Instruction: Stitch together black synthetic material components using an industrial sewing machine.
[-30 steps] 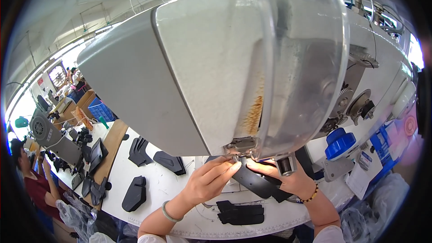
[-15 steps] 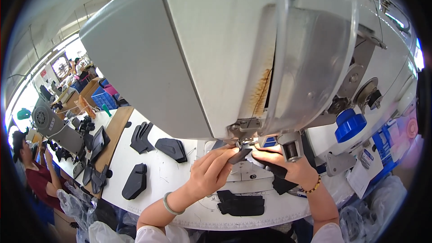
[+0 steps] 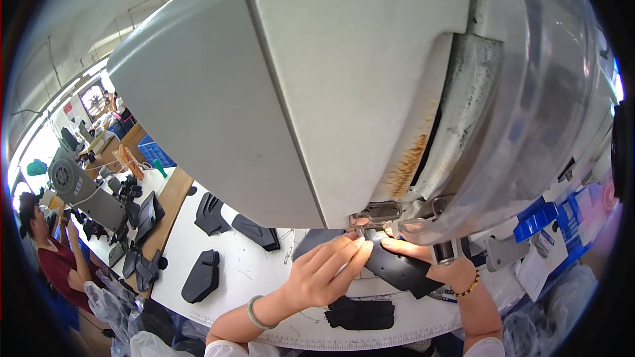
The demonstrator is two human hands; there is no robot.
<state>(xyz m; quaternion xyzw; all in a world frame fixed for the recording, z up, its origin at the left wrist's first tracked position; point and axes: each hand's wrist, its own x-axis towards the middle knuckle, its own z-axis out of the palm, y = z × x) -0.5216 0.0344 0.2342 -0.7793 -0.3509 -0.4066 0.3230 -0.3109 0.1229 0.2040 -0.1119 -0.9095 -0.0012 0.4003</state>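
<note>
A curved black fabric piece [image 3: 400, 270] lies under the head of a sewing machine [image 3: 350, 73], beside the needle area. My left hand [image 3: 327, 268] pinches the piece's left edge close to the presser foot [image 3: 366, 230], its fingertips pressed together. From the right, my right hand [image 3: 446, 268] grips the same piece, with one finger stretched along its top edge toward the foot. The rest of that hand's fingers are partly hidden by the piece. The needle tip cannot be made out.
Stacks of black cut pieces [image 3: 200, 276] lie on the white table [image 3: 245, 277] to the left, and another black stack [image 3: 360, 314] sits near the front edge. Papers [image 3: 542, 258] and a blue bin lie at right. A co-worker [image 3: 56, 251] sits at far left.
The black piece has turned and spread flatter, so more of its face shows between my hands. My view has moved nearer the machine head. Both hands stay by the needle.
</note>
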